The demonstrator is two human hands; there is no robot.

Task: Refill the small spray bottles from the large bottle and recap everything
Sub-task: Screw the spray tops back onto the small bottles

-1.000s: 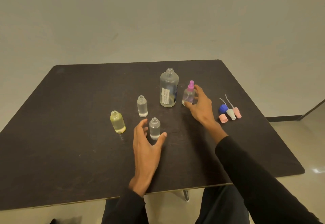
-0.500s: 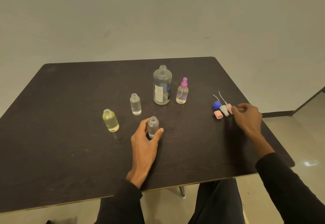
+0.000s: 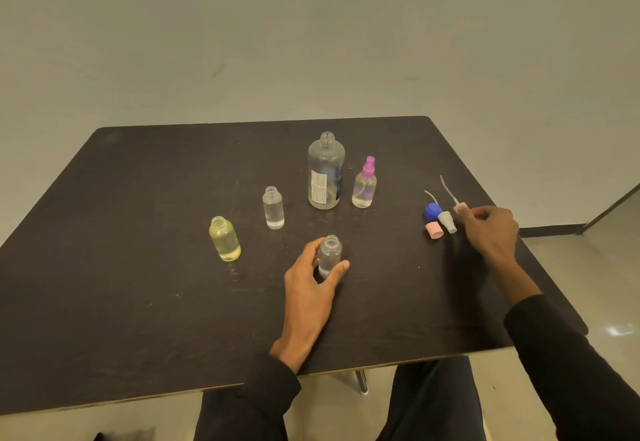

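Your right hand has left the capped pink-topped bottle and reached the pink spray head, grip closing on it; your left hand clasps the nearest open small bottle upright on the bench; lift straight, feed the tube in first.

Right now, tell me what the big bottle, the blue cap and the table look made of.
Big bottle: clear plastic or glass, glossy; see-through wall, threaded neck, paper label. Which of the two I cannot tell.
Blue cap: opaque moulded plastic, by its even colour and soft sheen.
Table: dark matte board, probably laminated wood; a pale edge shows along the near side.
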